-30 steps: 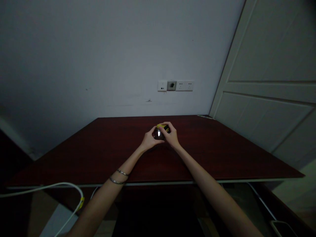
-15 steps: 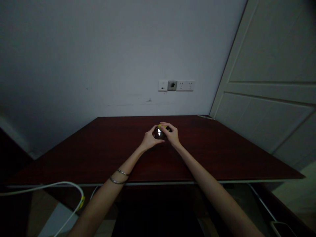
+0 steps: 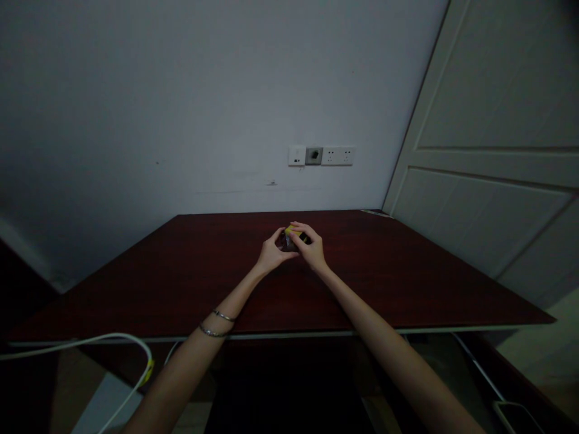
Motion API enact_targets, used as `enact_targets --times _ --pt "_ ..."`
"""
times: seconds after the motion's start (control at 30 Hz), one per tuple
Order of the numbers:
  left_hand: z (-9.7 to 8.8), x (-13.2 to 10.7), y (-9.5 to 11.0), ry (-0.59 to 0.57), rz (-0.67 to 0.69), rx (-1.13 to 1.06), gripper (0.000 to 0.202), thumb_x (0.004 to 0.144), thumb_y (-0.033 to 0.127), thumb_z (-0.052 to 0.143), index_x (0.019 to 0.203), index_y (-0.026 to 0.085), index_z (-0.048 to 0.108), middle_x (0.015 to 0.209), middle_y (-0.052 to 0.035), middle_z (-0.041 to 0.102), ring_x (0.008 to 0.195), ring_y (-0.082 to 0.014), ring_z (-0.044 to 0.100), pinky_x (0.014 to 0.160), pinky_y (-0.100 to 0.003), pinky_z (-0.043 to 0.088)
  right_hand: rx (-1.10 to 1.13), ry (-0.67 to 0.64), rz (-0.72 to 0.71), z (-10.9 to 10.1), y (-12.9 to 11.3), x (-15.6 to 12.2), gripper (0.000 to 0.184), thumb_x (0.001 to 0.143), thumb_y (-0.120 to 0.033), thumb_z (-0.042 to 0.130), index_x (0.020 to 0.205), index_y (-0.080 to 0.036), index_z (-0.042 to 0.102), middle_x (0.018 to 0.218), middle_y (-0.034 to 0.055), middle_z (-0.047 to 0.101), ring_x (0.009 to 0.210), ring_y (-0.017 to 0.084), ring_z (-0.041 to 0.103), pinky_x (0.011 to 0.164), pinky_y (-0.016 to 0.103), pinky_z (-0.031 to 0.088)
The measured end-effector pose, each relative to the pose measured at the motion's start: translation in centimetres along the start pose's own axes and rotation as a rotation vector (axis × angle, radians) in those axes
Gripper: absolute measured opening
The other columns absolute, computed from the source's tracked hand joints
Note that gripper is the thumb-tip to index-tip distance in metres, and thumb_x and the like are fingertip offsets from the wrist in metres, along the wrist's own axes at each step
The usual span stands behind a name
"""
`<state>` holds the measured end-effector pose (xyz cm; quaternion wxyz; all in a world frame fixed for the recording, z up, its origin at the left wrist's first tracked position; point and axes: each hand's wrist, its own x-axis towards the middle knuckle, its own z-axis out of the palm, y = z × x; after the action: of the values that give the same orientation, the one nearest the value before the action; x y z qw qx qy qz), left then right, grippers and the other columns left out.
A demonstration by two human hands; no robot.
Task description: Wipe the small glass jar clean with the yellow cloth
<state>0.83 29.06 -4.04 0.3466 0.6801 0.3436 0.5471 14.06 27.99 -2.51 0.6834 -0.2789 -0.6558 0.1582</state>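
Observation:
Both of my hands meet over the middle of a dark red wooden table (image 3: pixel 190 283), far out in front of me. My left hand (image 3: pixel 271 254) and my right hand (image 3: pixel 311 247) curl their fingers round one small dark object with a yellow part (image 3: pixel 292 236). The room is dim and the object is too small to name. Two thin bracelets sit on my left forearm.
A white wall with a row of sockets (image 3: pixel 321 155) stands behind the table. A white panelled door (image 3: pixel 493 150) is at the right. A white cable with a yellow tag (image 3: pixel 136 355) hangs below the table's near left edge.
The bright glint on the object between my hands has gone out of sight. My hands have shifted only slightly round the object and stay in the same spot.

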Motion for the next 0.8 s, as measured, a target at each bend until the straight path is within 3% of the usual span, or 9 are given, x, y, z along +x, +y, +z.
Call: enact_targets --times 0.2,0.43,0.7,0.8 --pt "0.0 0.0 -0.1 -0.002 0.000 -0.057 0.083 0.045 0.024 0.082 0.120 0.014 0.047 0.115 -0.0118 0.057 0.100 -0.0230 0.058 0.085 -0.033 0.050 0.052 0.065 0.149 0.1 0.5 0.2 0.026 0.077 -0.039 0.055 0.092 -0.020 0.065 0.106 0.0079 0.065 0.102 0.021 0.059 0.094 0.038 0.043" --pt "0.0 0.7 -0.9 0.064 -0.072 -0.119 0.077 0.047 0.023 0.080 0.116 0.011 0.049 0.108 -0.0130 0.061 0.096 -0.0229 0.060 0.086 -0.036 0.048 -0.032 -0.042 -0.025 0.3 -0.4 -0.5 0.017 0.076 -0.033 0.059 0.089 -0.024 0.066 0.112 0.0056 0.062 0.113 0.022 0.052 0.100 0.041 0.036" --pt "0.1 0.2 0.4 0.035 -0.121 -0.159 0.086 0.042 0.018 0.082 0.120 0.013 0.045 0.114 -0.0119 0.059 0.102 -0.0232 0.057 0.088 -0.037 0.048 0.094 0.042 0.245 -0.1 1.8 0.3 0.036 0.075 -0.044 0.057 0.101 -0.021 0.065 0.106 0.0056 0.067 0.100 0.022 0.061 0.092 0.038 0.046" --pt "0.1 0.2 0.7 0.053 -0.138 -0.153 0.084 0.043 0.018 0.082 0.118 0.013 0.047 0.112 -0.0121 0.060 0.101 -0.0234 0.057 0.089 -0.037 0.048 0.114 0.012 0.229 -0.2 1.5 0.2 0.035 0.075 -0.043 0.058 0.102 -0.021 0.066 0.110 0.0048 0.065 0.105 0.022 0.059 0.096 0.039 0.044"
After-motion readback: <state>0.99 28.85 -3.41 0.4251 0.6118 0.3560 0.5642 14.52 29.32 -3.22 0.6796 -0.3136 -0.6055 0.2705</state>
